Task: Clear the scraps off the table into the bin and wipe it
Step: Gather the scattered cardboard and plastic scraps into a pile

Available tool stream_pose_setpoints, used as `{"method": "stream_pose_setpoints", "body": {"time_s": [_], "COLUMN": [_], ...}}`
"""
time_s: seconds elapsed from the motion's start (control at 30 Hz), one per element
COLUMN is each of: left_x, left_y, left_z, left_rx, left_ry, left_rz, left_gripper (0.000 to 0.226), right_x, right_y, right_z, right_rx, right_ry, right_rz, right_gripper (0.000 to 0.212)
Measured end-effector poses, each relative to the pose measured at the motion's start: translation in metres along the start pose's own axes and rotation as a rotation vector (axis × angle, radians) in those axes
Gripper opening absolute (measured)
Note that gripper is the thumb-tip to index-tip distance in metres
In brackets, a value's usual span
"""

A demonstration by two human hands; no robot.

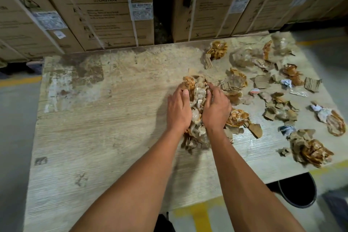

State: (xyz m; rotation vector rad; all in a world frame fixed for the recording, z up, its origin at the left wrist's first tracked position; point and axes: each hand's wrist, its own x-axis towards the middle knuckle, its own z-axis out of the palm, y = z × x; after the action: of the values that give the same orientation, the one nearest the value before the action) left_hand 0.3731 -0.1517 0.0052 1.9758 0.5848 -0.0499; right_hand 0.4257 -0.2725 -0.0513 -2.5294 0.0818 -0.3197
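A heap of scraps (197,98), made of crumpled brown tape, torn cardboard and clear plastic, lies at the middle of the worn wooden table (105,118). My left hand (178,107) cups its left side with the fingers curled against it. On the other side my right hand (216,107) wraps its fingers round the pile. More loose scraps (282,107) are scattered over the right half of the table. A black bin (299,192) stands on the floor below the table's near right edge, partly hidden by it.
Tall strapped cardboard boxes (113,11) line the far side of the table, with a dark gap between two of them. Grey floor with yellow lines (201,216) surrounds the table. The table's left half carries only stains.
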Motion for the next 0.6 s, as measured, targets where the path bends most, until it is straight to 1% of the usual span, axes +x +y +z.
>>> {"method": "stream_pose_setpoints", "body": {"time_s": [0.03,0.07,0.13,0.17,0.23,0.3,0.43,0.53,0.6], "left_x": [0.000,0.001,-0.002,-0.005,-0.016,-0.032,-0.042,-0.030,-0.023], "left_y": [0.002,-0.001,-0.016,-0.023,-0.036,-0.042,-0.031,-0.015,-0.009], "left_z": [-0.002,-0.004,-0.011,-0.017,-0.024,-0.023,0.000,0.030,0.043], "left_rx": [-0.027,-0.047,-0.113,-0.150,-0.174,-0.141,-0.092,-0.033,-0.002], "left_ry": [-0.017,0.004,0.132,0.206,0.323,0.370,0.361,0.291,0.274], "left_rz": [-0.029,-0.031,0.004,-0.007,-0.084,-0.138,-0.122,-0.079,-0.084], "left_gripper": [0.063,0.063,0.063,0.064,0.068,0.071,0.074,0.075,0.075], "right_x": [0.000,0.000,0.000,0.000,-0.001,-0.001,-0.002,-0.003,-0.003], "right_y": [0.000,0.000,0.000,0.000,0.000,0.001,0.002,0.002,0.003], "right_z": [0.000,0.000,-0.001,-0.001,0.000,0.000,0.001,0.002,0.003], "right_rx": [0.005,0.005,-0.005,-0.007,-0.009,-0.010,0.004,0.011,0.008], "right_ry": [0.002,0.004,0.000,-0.005,-0.009,-0.008,0.021,0.050,0.067], "right_rz": [-0.001,-0.003,-0.003,0.001,0.009,0.015,0.014,0.002,-0.009], "right_gripper": [0.045,0.044,0.044,0.044,0.041,0.041,0.041,0.039,0.039]}}
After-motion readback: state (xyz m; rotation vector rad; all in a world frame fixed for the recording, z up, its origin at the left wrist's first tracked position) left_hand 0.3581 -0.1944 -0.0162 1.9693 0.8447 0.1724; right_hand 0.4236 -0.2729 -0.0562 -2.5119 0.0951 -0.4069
